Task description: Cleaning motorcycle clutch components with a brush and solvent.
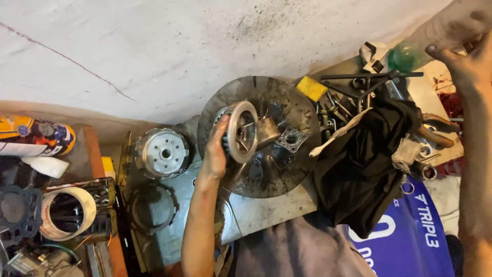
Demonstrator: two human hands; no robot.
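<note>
1. Nearby, at the bottom edge, a grey cloth [302, 251] lies next to a blue sheet with white lettering [410, 236]. A black rag [359, 159] is heaped across the right side of the metal sheet [266, 210] that carries the work
2. Left of that, near the sheet's left edge, a thin ring gasket [151, 208] lies flat. Further left a roll of pale tape [66, 213] sits among clutter
3. The left hand [215, 149] is closed round a toothed hub [241, 131], fingers wrapped over the toothed rim. It holds the hub on edge above the left part of the round metal tray [287, 174], in the middle of the sheet
4. A small square plate [291, 138] lies loose in the tray just right of the hub. A drum-shaped basket [165, 152] stands on its own just left of the tray, apart from the hub
5. By my reading the assembly is in pieces: hub, basket, gasket and plate all lie separate, and none is fitted to another
6. Further off, at the sheet's far right corner, lie a yellow block [311, 88], a T-handle wrench [369, 77], loose sockets and a green bottle [407, 54]
7. The right hand [461, 46] is up by that bottle with its fingers curled. I cannot tell whether it has hold of anything
8. Behind everything is a stained pale wall [154, 46]
</note>
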